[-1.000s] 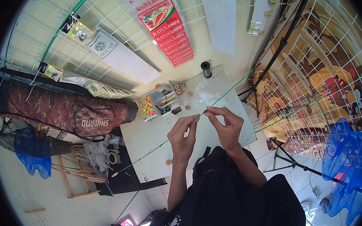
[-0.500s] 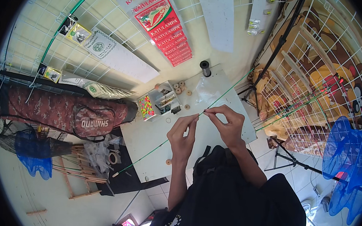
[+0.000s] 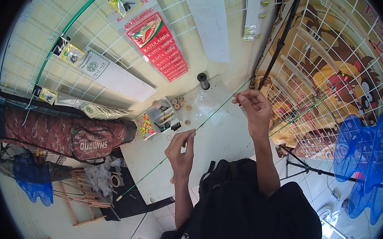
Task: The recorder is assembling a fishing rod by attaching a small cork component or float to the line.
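Nearest the camera is the person's black shirt (image 3: 247, 212), with both bare forearms rising from it over a pale table top (image 3: 225, 139). The left hand (image 3: 181, 149) is closed in a pinch, thumb and forefinger tips pressed together on a thin green rod (image 3: 209, 116) (it looks like a slim fishing-rod blank). The rod runs on a slant from a pale butt end low on the left, near the table's edge, up through that pinch and on toward the upper right. The right hand (image 3: 253, 107) is held higher and further out, well apart from the left; its fingertips are drawn together at the rod's upper stretch, and it seems to pinch the rod or something fine on it, though which of the two cannot be told.

On the table beyond the left hand stands a small clear compartment box of tackle bits (image 3: 159, 122), with a few round tan cork pieces (image 3: 178, 102) just beside it. Further on stands a dark spool (image 3: 202, 80). To the left lies a long camouflage rod bag (image 3: 57, 134). Behind the table a white wire grid wall (image 3: 41, 42) carries a red printed packet (image 3: 159, 44). At far right hangs blue mesh netting (image 3: 366, 158).
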{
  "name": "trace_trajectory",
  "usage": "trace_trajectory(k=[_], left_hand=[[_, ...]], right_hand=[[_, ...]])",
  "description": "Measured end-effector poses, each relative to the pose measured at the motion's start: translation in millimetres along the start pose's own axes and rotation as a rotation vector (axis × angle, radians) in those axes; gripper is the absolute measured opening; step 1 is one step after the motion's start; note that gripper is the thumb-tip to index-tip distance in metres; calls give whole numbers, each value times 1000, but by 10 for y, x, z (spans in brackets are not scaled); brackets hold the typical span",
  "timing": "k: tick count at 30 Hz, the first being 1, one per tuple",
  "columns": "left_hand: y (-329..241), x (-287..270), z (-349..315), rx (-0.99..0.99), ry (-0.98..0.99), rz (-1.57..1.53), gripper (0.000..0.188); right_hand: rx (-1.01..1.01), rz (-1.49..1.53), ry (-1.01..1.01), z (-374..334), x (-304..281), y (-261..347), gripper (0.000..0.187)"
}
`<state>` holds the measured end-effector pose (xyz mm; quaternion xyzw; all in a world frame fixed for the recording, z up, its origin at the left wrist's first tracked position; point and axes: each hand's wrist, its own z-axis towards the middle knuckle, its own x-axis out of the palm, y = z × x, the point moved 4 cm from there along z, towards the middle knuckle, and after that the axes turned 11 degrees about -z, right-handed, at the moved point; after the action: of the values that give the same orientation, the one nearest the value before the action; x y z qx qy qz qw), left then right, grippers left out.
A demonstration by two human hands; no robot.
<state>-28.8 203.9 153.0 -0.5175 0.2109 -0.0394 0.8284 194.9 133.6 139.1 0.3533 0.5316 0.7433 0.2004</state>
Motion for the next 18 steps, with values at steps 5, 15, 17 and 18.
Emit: trace_trajectory(k=[5,15,17,18], left_hand=[[-8,18,-5,-3,3,3,12],[78,11,-11,-8,-33,-53,17],[77,5,-13,-19,-34,-58,17],[64,5,-11,-16,-29,-54,16]], right_hand=[[32,155,-82,223,-172,8,12],[-38,63,-178,240,-168,153,17],[-40,65,-203,242,-191,159,17],[-63,59,-206,245,-203,153,18]])
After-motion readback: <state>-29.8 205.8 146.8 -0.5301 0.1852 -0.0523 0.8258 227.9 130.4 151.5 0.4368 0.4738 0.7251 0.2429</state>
